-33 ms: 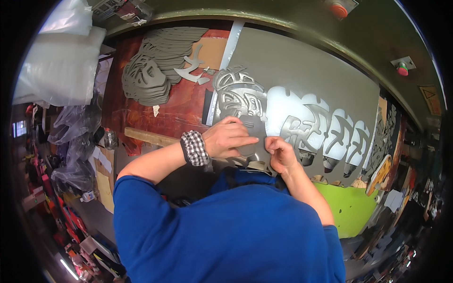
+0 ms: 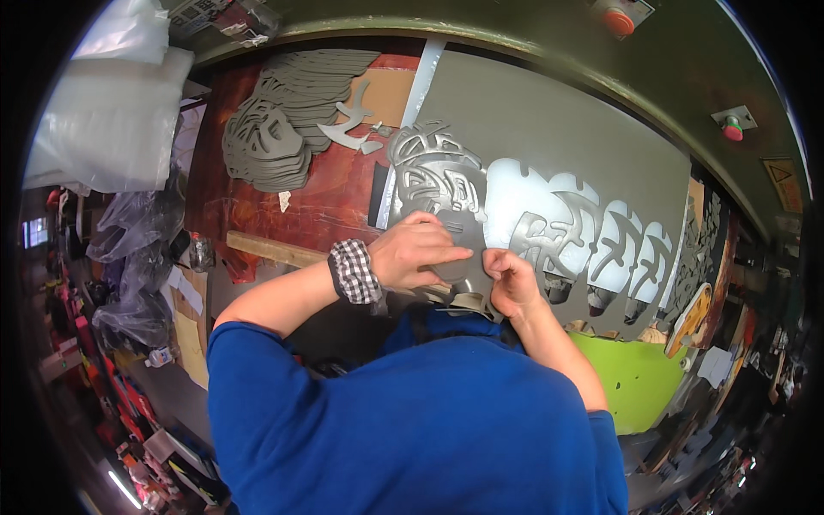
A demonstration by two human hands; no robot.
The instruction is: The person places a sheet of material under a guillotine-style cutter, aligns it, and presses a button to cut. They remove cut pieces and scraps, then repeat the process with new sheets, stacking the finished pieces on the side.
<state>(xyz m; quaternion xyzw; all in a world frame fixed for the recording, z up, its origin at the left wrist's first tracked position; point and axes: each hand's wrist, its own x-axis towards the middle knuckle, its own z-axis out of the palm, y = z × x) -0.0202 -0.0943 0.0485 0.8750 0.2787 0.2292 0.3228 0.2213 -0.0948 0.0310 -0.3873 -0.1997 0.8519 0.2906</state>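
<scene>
A flat grey sheet piece, foam-like and with small slots in it, lies under my left hand. That hand grips the piece along its near left side, with the index finger stretched across it to the right. Beside the piece's right edge is my right hand, its fingers curled in a pinch; whatever they hold is hidden. Just beyond my hands a shiny cutting die with curved metal walls rests on the large grey sheet. To its right, the sheet has shaped cut-outs showing a white layer beneath.
A stack of cut grey pieces sits on the red-brown board at the far left, near curved offcuts. A wooden strip lies by my left forearm. At the right are a green panel and machine buttons.
</scene>
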